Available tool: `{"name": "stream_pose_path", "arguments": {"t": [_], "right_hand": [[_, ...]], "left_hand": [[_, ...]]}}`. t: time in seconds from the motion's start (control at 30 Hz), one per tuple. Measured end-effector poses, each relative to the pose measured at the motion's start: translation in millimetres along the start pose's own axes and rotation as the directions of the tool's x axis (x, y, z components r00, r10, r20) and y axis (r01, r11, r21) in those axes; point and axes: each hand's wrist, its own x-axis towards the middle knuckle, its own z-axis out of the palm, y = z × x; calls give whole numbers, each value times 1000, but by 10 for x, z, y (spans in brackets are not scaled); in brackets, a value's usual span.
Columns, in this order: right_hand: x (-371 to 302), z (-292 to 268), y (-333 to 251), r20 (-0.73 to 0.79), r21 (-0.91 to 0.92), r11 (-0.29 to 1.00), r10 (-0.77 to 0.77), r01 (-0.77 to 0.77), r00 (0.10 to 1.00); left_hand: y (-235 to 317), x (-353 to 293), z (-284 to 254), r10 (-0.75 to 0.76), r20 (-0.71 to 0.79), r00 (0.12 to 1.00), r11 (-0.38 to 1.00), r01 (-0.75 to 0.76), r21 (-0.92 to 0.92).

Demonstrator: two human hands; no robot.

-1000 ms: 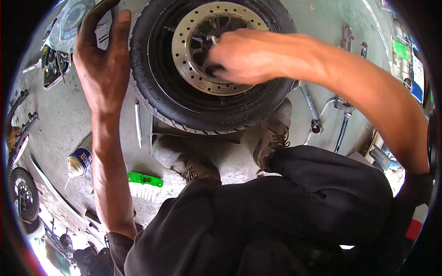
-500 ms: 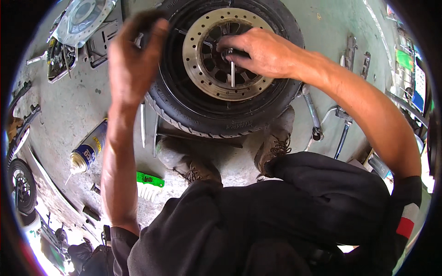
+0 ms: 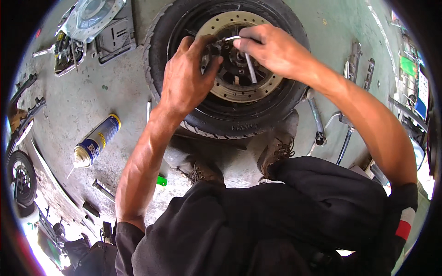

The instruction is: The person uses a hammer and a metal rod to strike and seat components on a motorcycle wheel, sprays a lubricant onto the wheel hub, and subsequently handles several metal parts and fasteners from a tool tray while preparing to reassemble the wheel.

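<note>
A motorcycle wheel lies flat before me, its black tyre around a drilled brake disc. Over the hub, my right hand pinches a bent silver L-shaped hex key. One arm of the key points down over the disc; the other reaches left toward my left hand. My left hand is curled over the disc's left side, thumb and fingers closing around a small dark piece at the key's tip, too hidden to name.
On the left floor lie a blue and yellow spray can and a plastic-wrapped disc. A green-handled brush shows beside my left forearm. My boots stand at the tyre's near edge. Metal tools lie on the right.
My left hand has come down and right from the wheel's left side to the disc. My right hand has lifted and tilted the hex key, its other arm now showing.
</note>
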Motion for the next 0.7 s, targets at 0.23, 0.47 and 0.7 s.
{"name": "stream_pose_path", "arguments": {"t": [0.23,0.47,0.7], "right_hand": [[-164,-40,-193,39,128,987,-103,97,994],[-202,7,-427,158,360,929,27,-83,987],[-153,215,-570,112,627,759,135,-176,984]], "left_hand": [[-98,-117,-87,149,-116,982,989,-149,8],[-57,-313,-169,128,-154,980,990,-118,75],[145,-685,-104,-419,-105,902,804,315,-504]]}}
